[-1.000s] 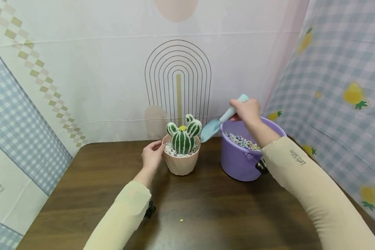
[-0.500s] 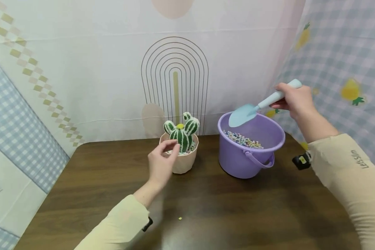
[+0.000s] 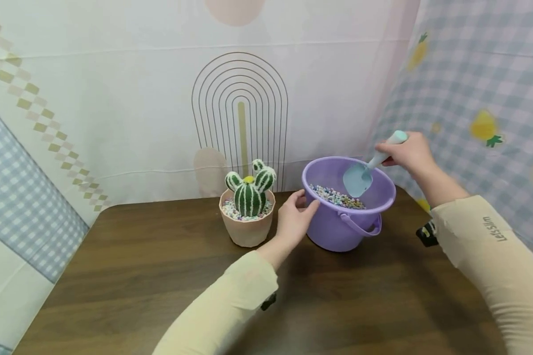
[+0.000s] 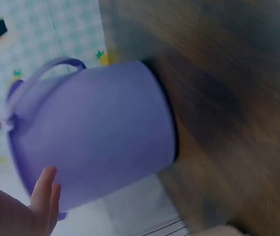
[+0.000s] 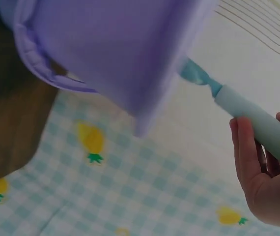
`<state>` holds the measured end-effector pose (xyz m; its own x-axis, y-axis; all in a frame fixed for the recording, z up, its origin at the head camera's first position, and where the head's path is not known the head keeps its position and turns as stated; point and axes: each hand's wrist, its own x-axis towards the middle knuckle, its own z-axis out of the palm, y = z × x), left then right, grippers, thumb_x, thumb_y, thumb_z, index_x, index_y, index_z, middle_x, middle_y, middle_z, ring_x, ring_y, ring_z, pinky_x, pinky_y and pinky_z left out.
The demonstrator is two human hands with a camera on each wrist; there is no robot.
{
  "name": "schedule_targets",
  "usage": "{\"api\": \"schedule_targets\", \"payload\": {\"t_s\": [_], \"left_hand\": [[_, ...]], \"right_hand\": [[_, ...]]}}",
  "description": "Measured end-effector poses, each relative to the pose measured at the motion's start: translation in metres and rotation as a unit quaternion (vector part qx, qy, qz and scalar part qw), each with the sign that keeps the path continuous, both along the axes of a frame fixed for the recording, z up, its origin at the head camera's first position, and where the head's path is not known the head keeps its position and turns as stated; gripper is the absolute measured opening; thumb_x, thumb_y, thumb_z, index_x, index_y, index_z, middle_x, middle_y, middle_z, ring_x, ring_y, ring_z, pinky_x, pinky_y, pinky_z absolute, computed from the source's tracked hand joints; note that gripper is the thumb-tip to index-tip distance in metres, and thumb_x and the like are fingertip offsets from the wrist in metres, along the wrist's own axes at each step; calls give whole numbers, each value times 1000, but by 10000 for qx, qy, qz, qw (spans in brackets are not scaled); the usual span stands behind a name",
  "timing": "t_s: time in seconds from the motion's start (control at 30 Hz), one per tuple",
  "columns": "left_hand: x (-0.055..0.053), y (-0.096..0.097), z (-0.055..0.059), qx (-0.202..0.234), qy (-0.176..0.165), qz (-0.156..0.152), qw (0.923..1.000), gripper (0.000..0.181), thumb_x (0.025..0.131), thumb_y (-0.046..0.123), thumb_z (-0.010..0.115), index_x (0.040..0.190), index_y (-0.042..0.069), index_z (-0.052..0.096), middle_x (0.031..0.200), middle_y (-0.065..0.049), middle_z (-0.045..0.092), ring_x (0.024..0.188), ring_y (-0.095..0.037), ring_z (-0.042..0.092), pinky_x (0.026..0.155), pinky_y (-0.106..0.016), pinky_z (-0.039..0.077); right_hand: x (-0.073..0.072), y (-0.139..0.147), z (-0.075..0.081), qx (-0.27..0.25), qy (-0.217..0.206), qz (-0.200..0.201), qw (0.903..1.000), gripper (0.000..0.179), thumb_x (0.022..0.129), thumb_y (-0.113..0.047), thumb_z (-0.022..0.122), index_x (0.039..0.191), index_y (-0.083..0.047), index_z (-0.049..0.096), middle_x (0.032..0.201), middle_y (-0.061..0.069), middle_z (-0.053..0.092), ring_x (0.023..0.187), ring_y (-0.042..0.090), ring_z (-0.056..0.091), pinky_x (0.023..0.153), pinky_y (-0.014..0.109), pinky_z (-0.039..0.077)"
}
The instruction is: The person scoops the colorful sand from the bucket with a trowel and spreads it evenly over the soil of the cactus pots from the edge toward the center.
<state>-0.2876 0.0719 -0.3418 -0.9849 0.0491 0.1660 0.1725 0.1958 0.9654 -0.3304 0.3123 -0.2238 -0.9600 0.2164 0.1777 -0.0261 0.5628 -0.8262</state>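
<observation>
My right hand point(image 3: 410, 153) grips the pale blue handle of a small trowel point(image 3: 358, 179), whose blade points down inside the purple bucket point(image 3: 337, 231). In the right wrist view, the fingers wrap the trowel's handle point(image 5: 258, 118) while the bucket wall hides most of the blade. Small multicoloured pebbles point(image 3: 333, 196) lie in the bucket. My left hand point(image 3: 294, 217) is at the bucket's near left rim, thumb and fingers apart, its fingertips point(image 4: 45, 179) close to the wall in the left wrist view. Left of it stands a knitted cactus point(image 3: 249, 198) in a beige pot point(image 3: 247, 232), with pebbles round its base.
A dark wooden table point(image 3: 160, 276) bears the pot and the bucket. Right behind it hangs a pale patterned cloth point(image 3: 151, 123), and a checked cloth with pineapples point(image 3: 484, 125) hangs at the right. The bucket's handle point(image 3: 360, 227) hangs down at its front.
My left hand has left the pot and moved right to the bucket's rim. My right hand has brought the trowel from beside the pot over to the bucket and lowered the blade into it.
</observation>
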Motion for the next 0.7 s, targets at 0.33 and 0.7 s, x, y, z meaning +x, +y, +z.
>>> {"api": "schedule_targets", "payload": {"t_s": [0.33,0.7], "left_hand": [[-24,22,-2,762,-331,619,9946,47,82,21,70,124,5,57,107,-14,67,89,-21,68,69,-24,57],[-35,20,1,1172,-374,524,9910,47,81,12,71,125,5,57,111,-15,66,92,-21,67,63,-24,57]], "right_hand": [[-16,-2,-52,1246,155,-41,9921,31,81,-23,68,94,6,63,53,-18,57,49,1,60,50,12,45],[-13,-7,-65,570,-55,447,9974,27,81,-15,61,94,9,59,55,-12,59,46,5,61,50,21,53]]}}
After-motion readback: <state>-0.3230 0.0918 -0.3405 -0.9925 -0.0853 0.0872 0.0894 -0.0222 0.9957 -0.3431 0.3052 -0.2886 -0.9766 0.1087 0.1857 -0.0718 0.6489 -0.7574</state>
